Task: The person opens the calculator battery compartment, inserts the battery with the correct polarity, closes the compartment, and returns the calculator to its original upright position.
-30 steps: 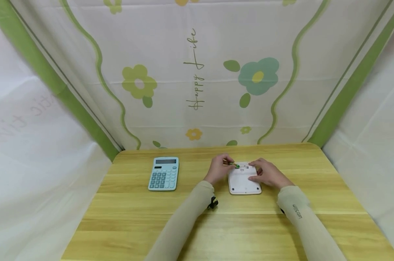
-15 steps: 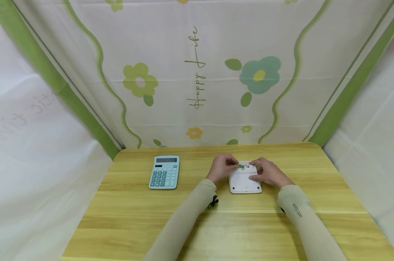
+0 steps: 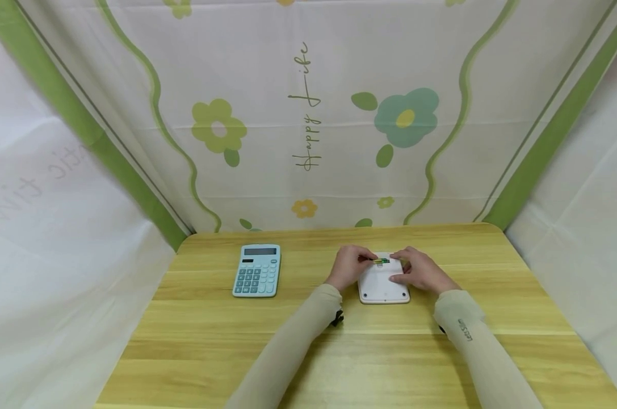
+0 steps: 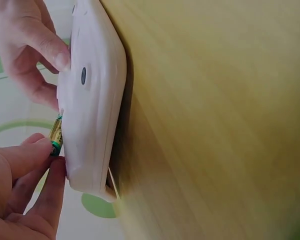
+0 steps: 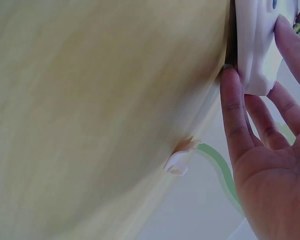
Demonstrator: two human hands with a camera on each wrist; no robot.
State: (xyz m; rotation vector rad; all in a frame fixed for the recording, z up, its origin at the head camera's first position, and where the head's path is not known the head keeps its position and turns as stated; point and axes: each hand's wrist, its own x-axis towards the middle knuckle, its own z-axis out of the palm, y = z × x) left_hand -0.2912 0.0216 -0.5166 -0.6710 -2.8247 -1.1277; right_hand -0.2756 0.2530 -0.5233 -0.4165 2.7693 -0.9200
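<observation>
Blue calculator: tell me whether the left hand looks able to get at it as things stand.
Probably not right away: the left hand pinches a battery at the white device. Otherwise the way looks free, with only table between hand and blue calculator.

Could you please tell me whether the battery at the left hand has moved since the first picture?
Yes. In the head view, the battery has moved rightward, farther from the blue calculator.

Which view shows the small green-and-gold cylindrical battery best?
The left wrist view: the battery is largest there, pinched by the left hand. The head view shows it tiny; the right wrist view, only part at the edge.
</observation>
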